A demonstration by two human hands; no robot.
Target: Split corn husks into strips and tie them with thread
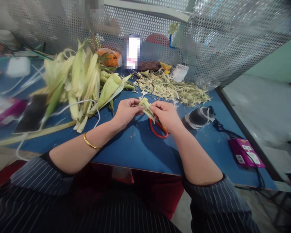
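Observation:
Between my two hands is a small pale-green piece of corn husk (145, 104). My left hand (127, 111) pinches its left end between thumb and fingers. On the other side, my right hand (165, 114) grips the right end, and a strip hangs down between them. Red-handled scissors (158, 132) lie on the blue table just below my right hand, their blades hidden. Left of my hands rests a large bunch of corn husks (84, 76). A heap of cut husk strips (169, 84) is spread beyond my hands.
Right of my right arm lies a dark roll wrapped in white cord (199, 117). A purple power box (246, 152) with cables sits near the right table edge. At left are a black phone (32, 113) and white cable. A perforated metal screen (150, 22) stands behind.

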